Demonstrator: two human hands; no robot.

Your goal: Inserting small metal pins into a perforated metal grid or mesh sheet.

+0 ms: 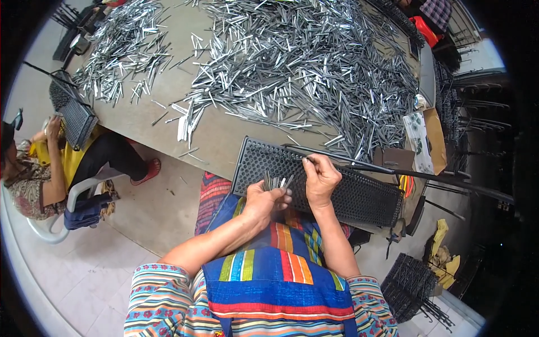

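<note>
A long black perforated rack [359,196] leans across my lap against the table edge, its face full of small round holes. My left hand [263,201] is closed round a small bundle of thin metal strips [275,182], whose ends stick up past the fingers, in front of the rack's left part. Just right of it, my right hand [321,178] is pinched close to the rack's upper face. What its fingertips hold, if anything, is too small to make out.
A big heap of loose metal strips [303,67] covers the table [224,132], with a smaller heap [120,50] at left. An open carton [432,140] stands at the table's right edge. A seated co-worker [42,174] holds a similar rack [76,121]. Stacked black racks [407,286] stand lower right.
</note>
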